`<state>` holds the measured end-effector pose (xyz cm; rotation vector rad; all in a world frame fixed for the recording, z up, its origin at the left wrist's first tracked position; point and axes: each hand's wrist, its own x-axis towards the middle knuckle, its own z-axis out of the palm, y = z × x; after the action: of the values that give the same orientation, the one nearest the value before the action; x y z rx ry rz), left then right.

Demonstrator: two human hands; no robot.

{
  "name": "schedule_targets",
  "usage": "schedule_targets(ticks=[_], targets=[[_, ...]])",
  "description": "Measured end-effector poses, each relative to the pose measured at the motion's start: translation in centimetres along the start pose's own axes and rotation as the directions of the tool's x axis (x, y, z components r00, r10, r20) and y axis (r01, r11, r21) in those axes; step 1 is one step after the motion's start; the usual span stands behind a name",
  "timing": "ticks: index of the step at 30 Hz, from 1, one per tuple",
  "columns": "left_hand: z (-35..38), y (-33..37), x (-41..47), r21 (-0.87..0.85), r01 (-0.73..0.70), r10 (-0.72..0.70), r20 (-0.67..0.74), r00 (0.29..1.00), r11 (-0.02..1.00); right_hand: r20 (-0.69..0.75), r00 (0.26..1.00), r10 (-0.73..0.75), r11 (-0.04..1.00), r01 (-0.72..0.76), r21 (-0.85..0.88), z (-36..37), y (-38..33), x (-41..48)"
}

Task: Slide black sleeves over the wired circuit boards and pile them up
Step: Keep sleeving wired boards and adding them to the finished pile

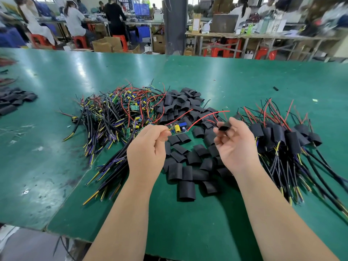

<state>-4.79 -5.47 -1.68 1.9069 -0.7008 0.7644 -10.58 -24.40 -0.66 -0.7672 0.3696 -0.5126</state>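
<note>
My left hand (148, 146) pinches the end of a small green circuit board (178, 129) with a yellow capacitor, its red wires arcing up to the right. My right hand (235, 142) pinches one black sleeve (225, 126) just right of the board, a short gap between them. Below and behind my hands lies a spread of loose black sleeves (186, 166). A tangled heap of bare wired boards (120, 113) sits at left. Sleeved boards (282, 136) with their cables are piled at right.
The green table (188, 223) has a seam and a near edge at lower left. More black sleeves (13, 100) lie at the far left edge. A stray sleeve (275, 88) lies far right. People work at benches beyond the table.
</note>
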Motion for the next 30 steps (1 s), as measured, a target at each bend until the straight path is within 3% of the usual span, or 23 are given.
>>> schedule_targets(ticks=[6, 19, 26, 30], targets=[[-0.2, 0.5, 0.3, -0.089, 0.004, -0.009, -0.053, 0.999, 0.996, -0.027, 1.000, -0.001, 0.947, 0.010, 0.321, -0.4, -0.8, 0.2], [-0.2, 1.6, 0.3, -0.211, 0.105, -0.103, 0.021, 0.994, 0.972, -0.044, 0.995, 0.095, 0.902, -0.067, 0.427, -0.1, -0.6, 0.3], [-0.2, 2.0, 0.2, -0.188, 0.138, -0.132, 0.046, 0.990, 0.972, 0.210, 0.974, 0.082, 0.896, -0.165, 0.413, 0.1, -1.2, -0.3], [-0.1, 1.9, 0.1, -0.199, 0.174, -0.168, 0.046, 0.985, 0.964, 0.265, 0.963, 0.058, 0.901, -0.165, 0.402, 0.0, -1.2, -0.6]])
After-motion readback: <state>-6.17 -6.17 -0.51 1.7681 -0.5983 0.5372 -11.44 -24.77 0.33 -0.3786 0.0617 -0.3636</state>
